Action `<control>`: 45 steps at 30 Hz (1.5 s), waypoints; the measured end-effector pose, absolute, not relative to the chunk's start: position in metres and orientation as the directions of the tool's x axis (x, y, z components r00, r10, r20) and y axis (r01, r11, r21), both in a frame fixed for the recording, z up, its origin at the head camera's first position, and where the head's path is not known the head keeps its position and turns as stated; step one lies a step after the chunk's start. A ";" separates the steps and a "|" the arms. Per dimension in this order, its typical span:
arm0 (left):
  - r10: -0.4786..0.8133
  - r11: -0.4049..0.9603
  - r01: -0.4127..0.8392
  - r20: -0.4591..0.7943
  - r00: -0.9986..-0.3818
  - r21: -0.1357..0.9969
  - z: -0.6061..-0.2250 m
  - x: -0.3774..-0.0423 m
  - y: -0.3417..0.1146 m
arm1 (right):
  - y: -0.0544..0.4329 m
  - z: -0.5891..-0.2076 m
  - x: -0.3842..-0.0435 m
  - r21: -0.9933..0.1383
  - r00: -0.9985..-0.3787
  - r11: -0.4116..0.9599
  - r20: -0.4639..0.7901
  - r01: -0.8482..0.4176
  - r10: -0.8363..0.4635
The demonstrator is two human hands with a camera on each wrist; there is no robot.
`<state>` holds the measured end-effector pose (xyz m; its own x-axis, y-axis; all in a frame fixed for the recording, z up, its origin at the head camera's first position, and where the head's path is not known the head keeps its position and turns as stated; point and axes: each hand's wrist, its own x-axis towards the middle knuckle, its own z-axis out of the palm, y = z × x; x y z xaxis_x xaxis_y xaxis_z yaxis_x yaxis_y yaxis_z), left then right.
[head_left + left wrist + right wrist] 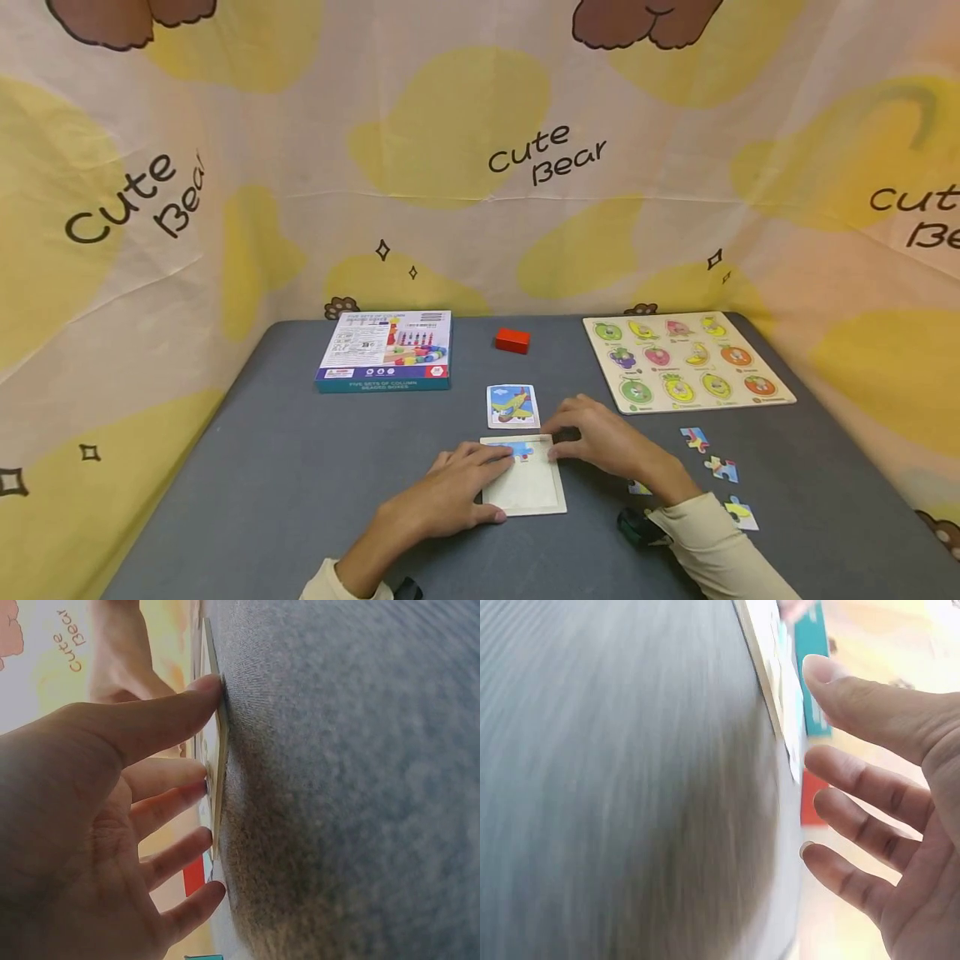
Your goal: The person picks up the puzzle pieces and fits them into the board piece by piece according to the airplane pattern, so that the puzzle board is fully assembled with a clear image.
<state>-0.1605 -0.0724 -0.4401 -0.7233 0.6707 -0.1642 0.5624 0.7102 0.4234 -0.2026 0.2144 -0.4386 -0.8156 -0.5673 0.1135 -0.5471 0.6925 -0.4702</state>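
Observation:
A pale wooden puzzle tray [534, 490] lies on the table in the head view, with blue jigsaw pieces [522, 451] in its top part. My left hand [450, 492] rests over its left side, fingers spread toward the pieces. In the left wrist view the thumb touches the edge of the tray [222, 742]. At the tray's upper right corner is my right hand [603, 437], thumb and fingers apart. The right wrist view shows nothing between those fingers. Just beyond the tray lies a card [513, 407] with a yellow airplane.
Loose jigsaw pieces [722, 469] lie to the right, some partly behind the right arm. A fruit board [705, 404] is at the back right, a red block [512, 340] at the back middle, and a flat box [382, 386] at the back left. A printed cloth surrounds the table.

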 end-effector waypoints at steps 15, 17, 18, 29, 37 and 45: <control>0.675 0.700 0.562 -0.151 -0.722 0.441 -0.439 -0.158 -0.075 | 0.307 -0.426 -0.185 -0.509 -0.924 0.777 0.126 -0.372 -0.360; 0.677 0.696 0.563 -0.146 -0.721 0.444 -0.440 -0.158 -0.075 | 0.319 -0.427 -0.183 -0.511 -0.933 0.786 0.110 -0.348 -0.342; 0.678 0.694 0.565 -0.141 -0.722 0.446 -0.440 -0.158 -0.075 | 0.325 -0.427 -0.183 -0.511 -0.937 0.791 0.100 -0.336 -0.334; 0.684 0.680 0.566 -0.126 -0.718 0.466 -0.438 -0.158 -0.077 | 0.375 -0.436 -0.178 -0.513 -0.968 0.822 0.084 -0.246 -0.237; 0.683 0.684 0.564 -0.136 -0.717 0.462 -0.440 -0.160 -0.076 | 0.394 -0.445 -0.176 -0.519 -0.964 0.815 0.083 -0.257 -0.251; 0.688 0.678 0.567 -0.130 -0.714 0.468 -0.441 -0.161 -0.076 | 0.400 -0.446 -0.171 -0.546 -0.965 0.799 0.085 -0.253 -0.248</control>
<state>-0.1608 -0.0765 -0.4414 -0.7143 0.6877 -0.1298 0.5674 0.6777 0.4678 -0.1715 0.3995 -0.4464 -0.9651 -0.2477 0.0853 -0.2532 0.7988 -0.5457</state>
